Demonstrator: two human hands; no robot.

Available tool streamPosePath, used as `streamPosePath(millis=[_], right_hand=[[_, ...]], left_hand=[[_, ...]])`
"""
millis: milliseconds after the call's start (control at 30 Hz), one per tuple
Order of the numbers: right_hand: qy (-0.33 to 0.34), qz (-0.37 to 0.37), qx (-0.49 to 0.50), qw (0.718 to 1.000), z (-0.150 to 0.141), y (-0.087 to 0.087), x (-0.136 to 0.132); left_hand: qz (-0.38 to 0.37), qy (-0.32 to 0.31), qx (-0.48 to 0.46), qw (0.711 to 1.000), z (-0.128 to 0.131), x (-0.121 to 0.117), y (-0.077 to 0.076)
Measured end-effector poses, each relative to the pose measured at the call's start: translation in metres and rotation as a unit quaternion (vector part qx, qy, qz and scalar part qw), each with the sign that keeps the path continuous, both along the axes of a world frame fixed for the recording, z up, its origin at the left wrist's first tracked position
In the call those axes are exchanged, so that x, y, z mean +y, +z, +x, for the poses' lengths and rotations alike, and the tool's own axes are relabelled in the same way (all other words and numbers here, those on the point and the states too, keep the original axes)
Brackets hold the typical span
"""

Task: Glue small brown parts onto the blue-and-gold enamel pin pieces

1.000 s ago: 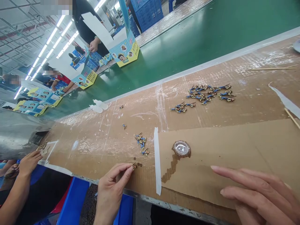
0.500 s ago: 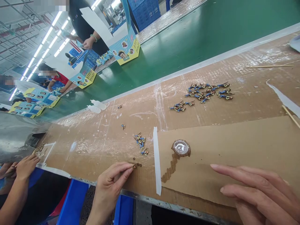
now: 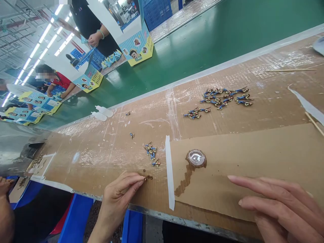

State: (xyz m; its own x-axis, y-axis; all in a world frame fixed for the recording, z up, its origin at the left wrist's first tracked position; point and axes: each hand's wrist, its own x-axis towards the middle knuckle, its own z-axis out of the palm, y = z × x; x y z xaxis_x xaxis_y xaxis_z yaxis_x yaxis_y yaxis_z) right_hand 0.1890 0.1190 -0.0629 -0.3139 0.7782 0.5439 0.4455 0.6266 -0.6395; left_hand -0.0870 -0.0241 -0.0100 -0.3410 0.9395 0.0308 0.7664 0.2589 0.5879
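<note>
My left hand (image 3: pixel 118 199) rests at the near edge of the cardboard-covered bench (image 3: pixel 106 158), thumb and forefinger pinched on a tiny brown piece (image 3: pixel 145 178), with two more small brown pieces (image 3: pixel 150 177) just right of it. My right hand (image 3: pixel 280 209) lies flat on a cardboard sheet (image 3: pixel 253 158), fingers stretched out and holding nothing. A small cluster of blue and yellow toy figures (image 3: pixel 151 152) lies just beyond my left hand. A round shallow dish (image 3: pixel 196 158) with a brown stain below it sits between the hands.
A larger spread of figures (image 3: pixel 222 98) lies farther back. Two white squeeze bottles (image 3: pixel 102 113) lie by the green conveyor belt (image 3: pixel 202 40). Thin wooden sticks (image 3: pixel 291 70) lie at right. A co-worker's arm (image 3: pixel 6 209) shows at lower left; other people handle printed display boxes (image 3: pixel 138 47) across the belt.
My hands have stayed almost still, the left pinch holding at the small brown pieces. The co-worker's hand at left has pulled back from the bench edge toward the lower left.
</note>
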Motion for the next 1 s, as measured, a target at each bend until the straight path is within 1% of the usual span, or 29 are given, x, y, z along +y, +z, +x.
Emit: streamPosePath(millis=[67,133,233,267,333,433,500,633,733,767,800,833,867,900,933,967,1000], right_hand=[[0.002,0.002,-0.001,1.0,0.002,-0.001,0.0],[0.019,0.007,-0.006,1.0,0.009,-0.005,0.0],[0.084,0.019,-0.019,0.996,0.02,-0.012,0.001],[0.105,0.023,-0.022,0.994,0.022,-0.014,0.002],[0.127,0.023,-0.026,0.991,0.024,-0.016,0.004],[0.13,0.024,-0.02,0.991,0.022,-0.015,0.005],[0.123,0.023,-0.008,0.992,0.019,-0.014,0.003],[0.108,-0.004,0.009,0.994,0.018,-0.01,-0.001],[0.123,0.02,0.008,0.992,0.017,-0.009,0.001],[0.129,0.029,0.006,0.991,0.018,-0.009,0.002],[0.133,0.037,0.004,0.99,0.018,-0.01,0.002],[0.134,0.04,0.004,0.99,0.018,-0.01,0.003],[0.131,0.038,0.007,0.991,0.019,-0.011,0.004],[0.125,0.032,0.013,0.992,0.02,-0.012,0.004],[0.121,0.027,0.018,0.992,0.021,-0.013,0.004],[0.117,0.027,0.021,0.992,0.021,-0.014,0.004],[0.113,0.032,0.022,0.993,0.021,-0.014,0.003]], left_hand=[[0.003,0.0,0.006,1.0,0.001,0.001,0.0],[0.001,-0.002,0.01,1.0,0.001,0.001,0.0],[-0.006,-0.009,0.028,1.0,0.003,0.002,0.001],[-0.006,-0.018,0.043,0.999,0.004,0.002,0.001],[0.0,-0.049,0.079,0.996,0.005,0.002,0.003],[0.011,-0.1,0.137,0.985,0.008,0.004,0.005],[0.024,-0.121,0.178,0.976,0.01,0.006,0.006],[0.046,-0.132,0.232,0.963,0.017,0.007,0.006],[0.056,-0.121,0.228,0.964,0.018,0.005,0.003],[0.056,-0.108,0.212,0.97,0.017,0.003,0.002],[0.054,-0.08,0.185,0.978,0.016,0.0,0.002],[0.053,-0.038,0.147,0.987,0.015,-0.004,0.001],[0.054,0.019,0.095,0.994,0.015,-0.008,0.001],[0.062,0.089,0.027,0.994,0.015,-0.011,0.0],[0.075,0.169,-0.066,0.98,0.016,-0.015,0.0],[0.093,0.247,-0.169,0.95,0.019,-0.018,-0.001],[0.111,0.309,-0.268,0.906,0.023,-0.02,-0.001]])
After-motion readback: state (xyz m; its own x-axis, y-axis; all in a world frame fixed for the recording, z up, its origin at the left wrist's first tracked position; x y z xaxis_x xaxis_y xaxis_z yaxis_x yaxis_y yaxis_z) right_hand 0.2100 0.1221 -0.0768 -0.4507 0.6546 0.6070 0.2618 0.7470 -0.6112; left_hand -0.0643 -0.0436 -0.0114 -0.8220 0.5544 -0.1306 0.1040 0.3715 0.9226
